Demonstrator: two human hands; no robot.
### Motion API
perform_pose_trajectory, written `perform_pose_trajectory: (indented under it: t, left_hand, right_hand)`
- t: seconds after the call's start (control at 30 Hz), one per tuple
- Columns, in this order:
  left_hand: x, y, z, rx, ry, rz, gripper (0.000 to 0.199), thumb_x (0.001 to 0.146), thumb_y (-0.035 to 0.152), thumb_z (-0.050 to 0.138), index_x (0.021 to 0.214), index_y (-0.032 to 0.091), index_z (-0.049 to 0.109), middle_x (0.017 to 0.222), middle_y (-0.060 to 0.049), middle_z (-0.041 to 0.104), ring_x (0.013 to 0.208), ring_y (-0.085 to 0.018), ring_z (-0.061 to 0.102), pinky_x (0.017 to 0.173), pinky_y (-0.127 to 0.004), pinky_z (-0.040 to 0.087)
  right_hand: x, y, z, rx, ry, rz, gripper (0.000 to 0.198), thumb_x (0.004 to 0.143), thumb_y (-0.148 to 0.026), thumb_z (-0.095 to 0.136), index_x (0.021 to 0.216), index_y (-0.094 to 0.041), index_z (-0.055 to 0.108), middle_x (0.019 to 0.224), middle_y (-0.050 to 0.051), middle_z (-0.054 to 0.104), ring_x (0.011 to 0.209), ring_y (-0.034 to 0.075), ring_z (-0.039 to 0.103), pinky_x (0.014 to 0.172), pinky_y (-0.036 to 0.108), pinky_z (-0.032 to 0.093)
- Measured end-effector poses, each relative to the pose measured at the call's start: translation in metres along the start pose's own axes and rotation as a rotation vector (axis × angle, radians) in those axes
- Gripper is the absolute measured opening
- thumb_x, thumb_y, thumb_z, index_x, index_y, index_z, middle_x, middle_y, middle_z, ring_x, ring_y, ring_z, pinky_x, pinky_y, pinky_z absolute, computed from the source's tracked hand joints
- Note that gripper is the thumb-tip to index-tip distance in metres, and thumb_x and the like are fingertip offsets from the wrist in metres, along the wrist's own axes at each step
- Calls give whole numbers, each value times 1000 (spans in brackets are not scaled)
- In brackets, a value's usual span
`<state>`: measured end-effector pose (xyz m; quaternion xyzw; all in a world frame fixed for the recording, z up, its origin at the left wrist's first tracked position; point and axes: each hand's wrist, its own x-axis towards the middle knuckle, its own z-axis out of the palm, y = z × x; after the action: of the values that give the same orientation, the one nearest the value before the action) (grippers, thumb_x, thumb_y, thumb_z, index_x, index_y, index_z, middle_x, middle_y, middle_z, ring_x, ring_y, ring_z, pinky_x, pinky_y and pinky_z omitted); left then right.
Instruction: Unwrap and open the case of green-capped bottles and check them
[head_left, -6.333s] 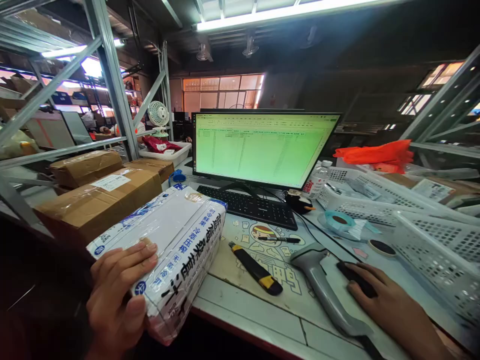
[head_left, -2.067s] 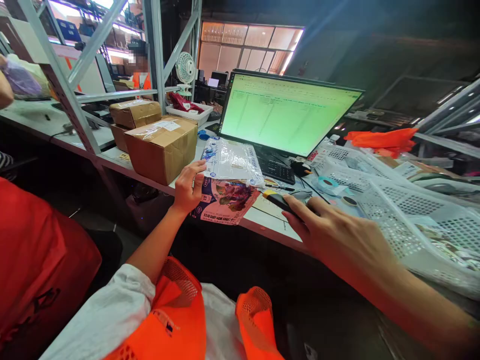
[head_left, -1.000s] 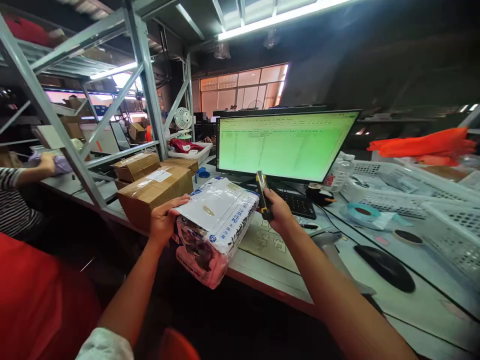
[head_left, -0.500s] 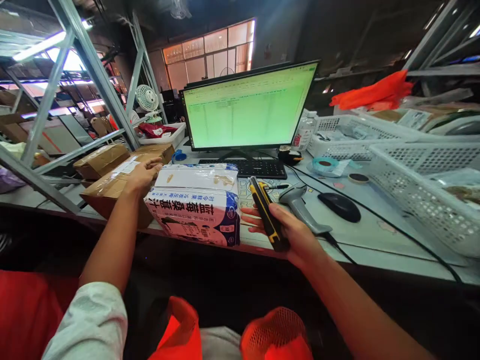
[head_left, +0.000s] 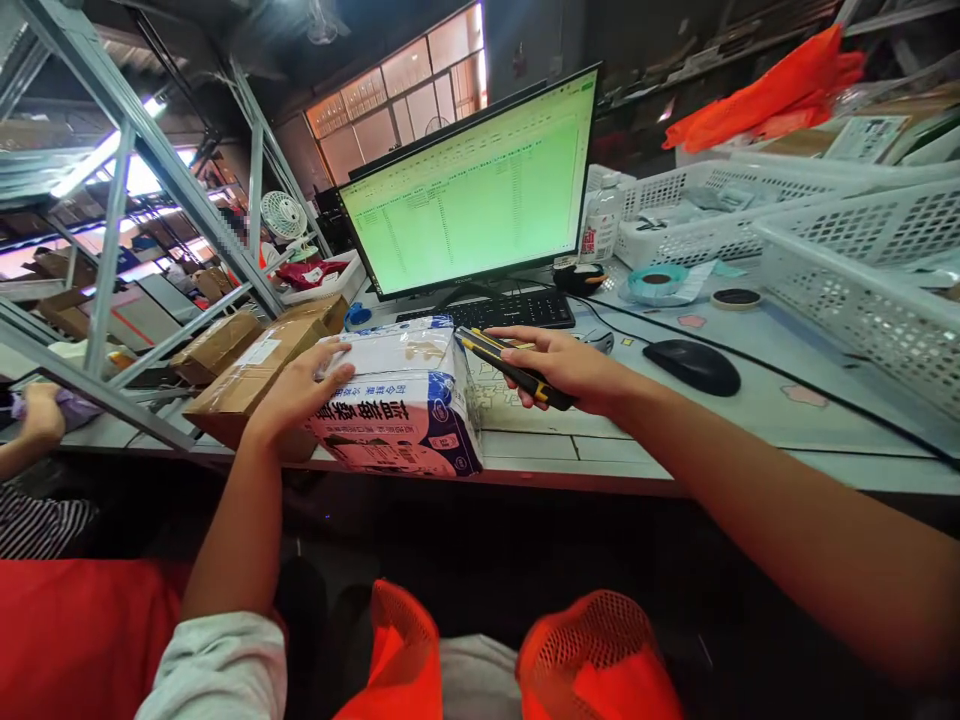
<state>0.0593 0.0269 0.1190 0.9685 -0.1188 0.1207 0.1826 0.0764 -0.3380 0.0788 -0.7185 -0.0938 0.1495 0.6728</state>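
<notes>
Black-and-yellow cutter (head_left: 491,352) clasped by the right hand (head_left: 559,362) should cut the box (head_left: 409,408) shallowly, clear of the left hand (head_left: 304,385) spread on it.

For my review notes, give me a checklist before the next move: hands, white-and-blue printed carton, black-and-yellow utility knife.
1. Left hand on the white-and-blue printed carton: ok.
2. Right hand gripping the black-and-yellow utility knife: ok.
3. Left hand away from the knife's front end: ok, at the carton's opposite end.
4. Knife tip touching the carton: cannot tell.
5. Carton's base fully on the white table: cannot tell, underside hidden.
</notes>
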Motion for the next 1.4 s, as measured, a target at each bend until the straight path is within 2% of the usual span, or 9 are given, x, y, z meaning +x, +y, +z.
perform_pose_trajectory:
  t: [0.1, 0.2, 0.33, 0.5, 0.83, 1.17, 1.4]
  left_hand:
    - [-3, -1, -2, 6, -18, 27, 82, 91, 82, 48, 145, 21, 63, 159, -10, 54, 148, -34, 50, 127, -51, 36]
    - [-5, 0, 3, 4, 14, 32, 84, 91, 82, 47, 144, 19, 64, 158, -11, 56, 148, -33, 50, 128, -51, 34]
    - [-6, 5, 13, 31, 89, -10, 71, 97, 71, 45, 140, 19, 67, 153, -11, 61, 145, -32, 53, 125, -51, 37]
    - [-8, 9, 15, 73, 104, -45, 60, 100, 61, 46, 140, 22, 68, 153, -9, 61, 143, -34, 56, 121, -51, 42]
    - [-10, 14, 15, 105, 101, -68, 55, 101, 56, 42, 139, 24, 67, 149, -7, 65, 141, -34, 57, 118, -51, 44]
    - [-9, 10, 16, 93, 106, -50, 55, 102, 56, 42, 139, 24, 67, 150, -8, 64, 141, -35, 57, 118, -53, 43]
    - [-9, 3, 20, 65, 139, -16, 55, 103, 56, 40, 139, 23, 67, 150, -8, 64, 142, -31, 56, 120, -49, 42]
  right_hand:
    - [-3, 0, -1, -24, -28, -27, 55, 100, -21, 57, 155, -22, 52, 64, -2, 63, 45, 13, 58, 37, 21, 42]
    - [-6, -2, 0, -47, -50, -45, 54, 100, -23, 57, 154, -22, 54, 61, -3, 60, 42, 12, 56, 36, 21, 41]
    - [-11, -2, 2, -54, -61, -31, 54, 100, -26, 59, 154, -23, 55, 61, -3, 60, 40, 11, 53, 36, 20, 40]
    - [-19, 8, 4, 1, -61, -32, 56, 98, -29, 60, 154, -24, 55, 60, -2, 61, 40, 10, 52, 36, 19, 41]
    - [-54, 32, 11, 74, -99, 14, 79, 93, -48, 69, 162, -20, 43, 65, -1, 64, 44, 11, 55, 37, 18, 42]
    - [-76, 56, 33, 256, -183, 62, 86, 89, -56, 73, 162, -24, 43, 65, -2, 65, 40, 9, 54, 36, 16, 38]
    - [-77, 58, 36, 198, -177, 25, 88, 90, -62, 70, 163, -25, 37, 70, -2, 66, 46, 11, 56, 41, 20, 43]
